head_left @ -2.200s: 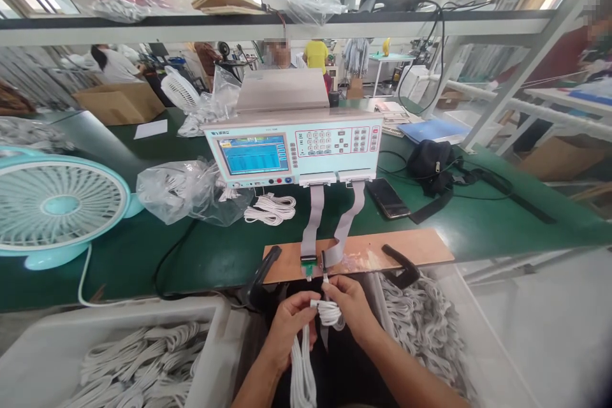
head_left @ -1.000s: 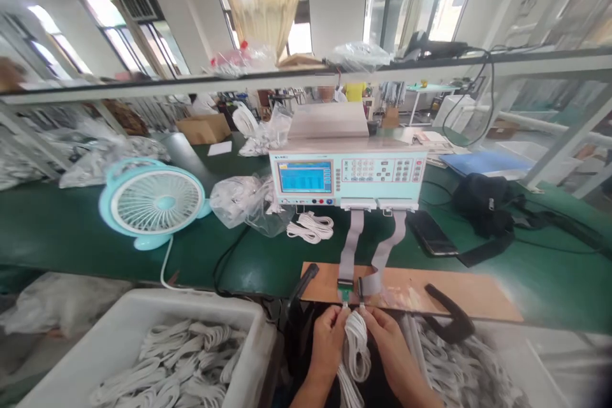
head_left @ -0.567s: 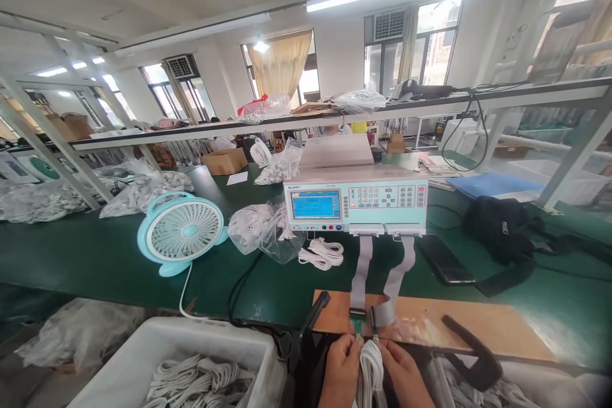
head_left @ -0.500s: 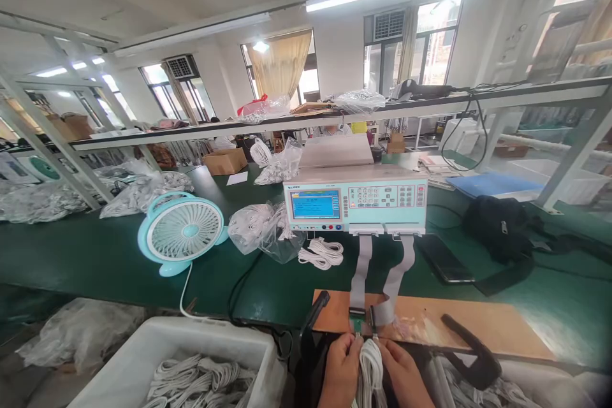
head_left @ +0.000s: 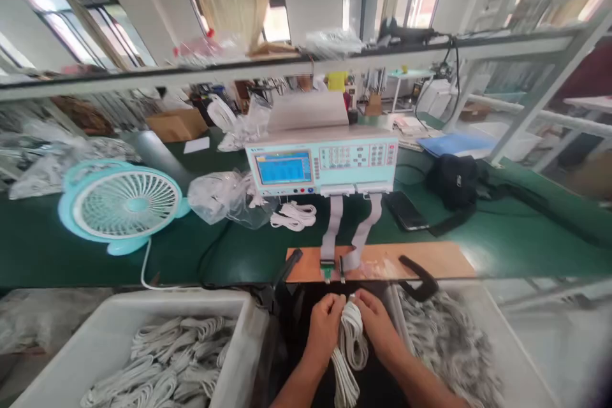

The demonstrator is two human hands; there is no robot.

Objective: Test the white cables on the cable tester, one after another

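A coiled white cable point(head_left: 352, 331) hangs between my two hands below the bench edge. My left hand point(head_left: 326, 325) pinches one end of it, with the plug hidden by the fingers. In my right hand point(head_left: 377, 325) the other end is pinched, and a small pale plug tip shows at the fingertips. Just beyond the hands, apart from them, two small connector boards point(head_left: 327, 271) sit at the edge of a wooden board point(head_left: 421, 260). Grey ribbon cables point(head_left: 366, 229) run from them to a tester point(head_left: 325, 162) with a lit blue screen.
White bins of coiled cables stand left point(head_left: 246, 325) and right point(head_left: 502, 325). Black clamps point(head_left: 423, 280) grip the wooden board. On the green bench are a fan point(head_left: 129, 204), a bagged cable bundle point(head_left: 224, 194), a loose coiled cable point(head_left: 292, 215), a phone point(head_left: 406, 210) and a black bag point(head_left: 452, 182).
Both hands have drawn back toward me from the connector boards, bringing the cable with its ends away from them. The camera view has tilted down and turned slightly right.
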